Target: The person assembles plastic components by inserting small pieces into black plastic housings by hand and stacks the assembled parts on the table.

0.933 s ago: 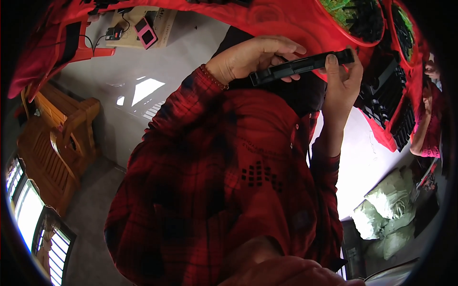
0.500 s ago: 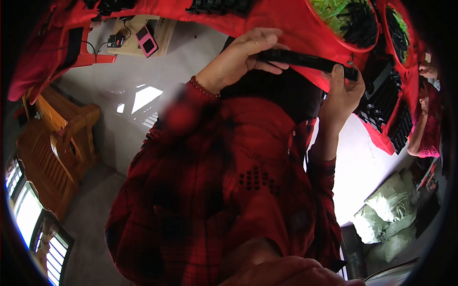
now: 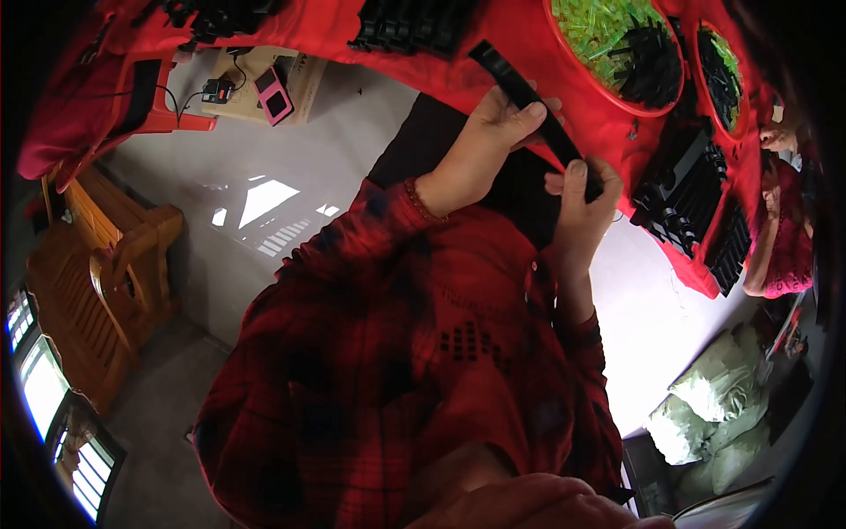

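Observation:
Between my two hands a long, narrow black strip (image 3: 557,137) slants from upper left to lower right, just off the edge of a red-covered table. My left hand (image 3: 486,145) grips it near the middle, thumb on top and the other fingers partly hidden behind. Its far end sticks out past that hand over the red cloth (image 3: 423,72). At the near end my right hand (image 3: 585,204) is closed on it, with the thumb laid along the strip. What kind of part the strip is, I cannot tell.
A red basin (image 3: 670,108) of green-yellow clear pieces and black pieces stands at the far right, beside a second such basin (image 3: 738,132). Rows of black parts (image 3: 410,25) lie on the cloth. Another person's arm (image 3: 767,234) is at the right. A wooden chair (image 3: 97,291) stands left.
The strip has turned from nearly level to steeply slanted. My right hand has come down and left; my left hand has moved right and lower, from the strip's end to its middle.

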`<state>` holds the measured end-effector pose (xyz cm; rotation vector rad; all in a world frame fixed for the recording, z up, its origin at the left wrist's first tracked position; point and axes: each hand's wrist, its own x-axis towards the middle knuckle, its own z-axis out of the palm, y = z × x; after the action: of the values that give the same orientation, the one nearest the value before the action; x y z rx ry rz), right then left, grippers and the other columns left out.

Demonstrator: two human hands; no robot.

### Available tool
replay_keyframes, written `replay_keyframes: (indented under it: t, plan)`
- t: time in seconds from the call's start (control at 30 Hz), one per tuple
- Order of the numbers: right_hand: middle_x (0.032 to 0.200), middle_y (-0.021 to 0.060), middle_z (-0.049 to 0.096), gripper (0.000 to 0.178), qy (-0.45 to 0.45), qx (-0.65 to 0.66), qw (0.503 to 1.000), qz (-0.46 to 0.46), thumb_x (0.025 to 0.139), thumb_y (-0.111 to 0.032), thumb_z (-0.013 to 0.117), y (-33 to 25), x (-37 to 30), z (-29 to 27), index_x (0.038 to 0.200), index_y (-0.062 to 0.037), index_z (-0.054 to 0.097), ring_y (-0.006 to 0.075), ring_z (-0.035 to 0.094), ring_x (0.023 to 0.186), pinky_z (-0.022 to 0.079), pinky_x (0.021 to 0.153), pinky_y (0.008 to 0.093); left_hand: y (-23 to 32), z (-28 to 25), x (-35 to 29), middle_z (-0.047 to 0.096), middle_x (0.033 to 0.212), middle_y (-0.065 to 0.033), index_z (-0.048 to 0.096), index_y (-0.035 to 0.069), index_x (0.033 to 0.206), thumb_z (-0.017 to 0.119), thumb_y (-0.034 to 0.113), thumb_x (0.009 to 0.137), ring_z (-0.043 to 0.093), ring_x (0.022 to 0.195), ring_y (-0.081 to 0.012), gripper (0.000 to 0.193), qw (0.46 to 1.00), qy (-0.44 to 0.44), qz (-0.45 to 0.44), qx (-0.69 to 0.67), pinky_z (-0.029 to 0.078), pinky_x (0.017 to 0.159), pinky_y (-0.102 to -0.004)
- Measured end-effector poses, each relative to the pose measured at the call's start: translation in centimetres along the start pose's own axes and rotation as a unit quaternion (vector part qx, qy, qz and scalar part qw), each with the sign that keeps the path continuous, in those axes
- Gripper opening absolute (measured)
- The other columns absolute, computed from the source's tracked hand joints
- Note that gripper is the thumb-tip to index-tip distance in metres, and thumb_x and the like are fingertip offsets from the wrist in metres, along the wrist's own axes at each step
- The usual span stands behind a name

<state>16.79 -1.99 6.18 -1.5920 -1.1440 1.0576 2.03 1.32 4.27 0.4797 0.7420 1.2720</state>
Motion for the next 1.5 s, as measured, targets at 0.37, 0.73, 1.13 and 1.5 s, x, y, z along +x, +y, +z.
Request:
replay_keyframes:
  t: [0.37, 0.73, 1.13, 1.5]
  plan:
    - [0.098, 0.0143, 0.064, 0.035, -0.174, -0.093, 0.978, -0.072, 0.107, -0.02, 0.04, 1.2, -1.7, 1.0, 0.133, 0.002, 0.046, 0.0207, 0.064, 0.081, 0.052, 0.071, 0.0368, -1.2, 1.3, -0.3, 0.061, 0.118, -0.0106, 0.033, -0.002, 0.145, 0.049, 0.021, 0.105, 0.064, 0.098, -0.0171, 0.048, 0.993, 0.018, 0.052, 0.103, 0.053, 0.088, -0.0307]
    - [0.094, 0.0118, 0.066, 0.027, -0.151, -0.111, 0.977, -0.098, 0.105, -0.01, 0.046, -0.8, 1.7, -1.7, 0.128, 0.0037, 0.051, 0.017, 0.066, 0.082, 0.053, 0.073, 0.0313, -0.3, 1.0, -1.0, 0.067, 0.098, -0.0068, 0.051, -0.004, 0.132, 0.049, 0.015, 0.105, 0.065, 0.082, -0.0106, 0.033, 0.924, 0.037, 0.104, 0.366, 0.053, 0.072, -0.025]
    - [0.106, 0.006, 0.061, 0.042, -0.016, 0.011, 0.98, -0.199, 0.109, -0.03, 0.042, -4.0, 5.6, 1.4, 0.128, 0.004, 0.058, 0.0122, 0.055, 0.096, 0.043, 0.089, 0.0267, -1.3, 0.9, -0.9, 0.066, 0.092, -0.0159, 0.064, 0.0, 0.119, 0.065, 0.01, 0.095, 0.064, 0.079, -0.0285, 0.026, 0.872, 0.039, 0.213, 0.439, 0.053, 0.072, -0.0339]
    - [0.095, 0.0027, 0.056, 0.036, 0.029, -0.031, 0.966, -0.254, 0.109, -0.021, 0.038, -4.3, 3.7, 2.3, 0.125, 0.0041, 0.057, 0.0088, 0.049, 0.083, 0.042, 0.077, 0.0227, -1.3, 0.6, -1.2, 0.066, 0.089, -0.0014, 0.065, -0.002, 0.112, 0.068, 0.013, 0.096, 0.061, 0.075, -0.0074, 0.022, 0.976, 0.007, 0.03, 0.217, 0.051, 0.067, -0.0215]
